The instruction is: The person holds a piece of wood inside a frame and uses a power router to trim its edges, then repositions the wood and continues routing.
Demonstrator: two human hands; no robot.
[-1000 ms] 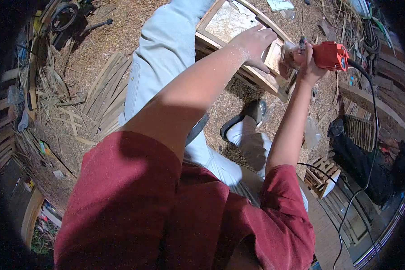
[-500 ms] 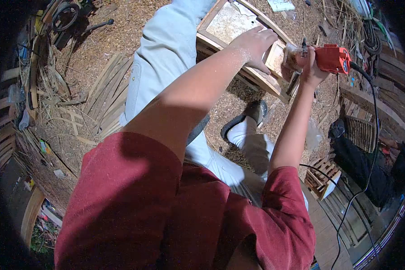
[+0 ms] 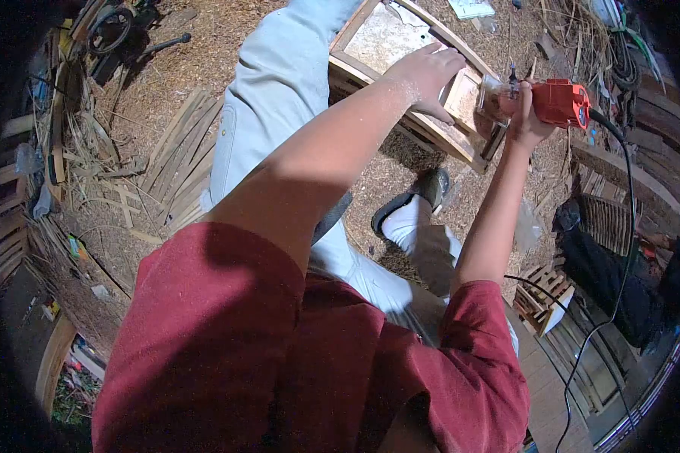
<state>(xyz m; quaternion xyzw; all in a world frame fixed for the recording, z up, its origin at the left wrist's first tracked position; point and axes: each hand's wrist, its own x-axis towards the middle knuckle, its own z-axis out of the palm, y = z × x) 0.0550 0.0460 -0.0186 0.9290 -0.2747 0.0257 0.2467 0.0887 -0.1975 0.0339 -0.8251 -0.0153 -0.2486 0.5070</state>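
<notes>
My left hand [image 3: 429, 77] lies on a wooden frame [image 3: 470, 156] with a pale panel in it. Its fingers are stretched out and the thumb is spread apart; sawdust dots the wrist. Closed around an orange-red trim router [image 3: 561, 103], my right hand [image 3: 530, 124] holds the tool on its side at the frame's right end. The router's clear base faces the wood, and whether it touches cannot be made out. A black cord [image 3: 610, 127] runs from its back end.
Sawdust covers the ground. Wood strips [image 3: 181, 155] lie at left, and stacked boards [image 3: 642, 181] at right. A slatted wooden piece [image 3: 540, 296] and dark cloth [image 3: 604, 264] are at lower right. My shod foot [image 3: 412, 219] is below the frame. The cord trails down the right side.
The router and my right hand have shifted slightly to the right, away from the frame's end. My left hand stays in place on the frame.
</notes>
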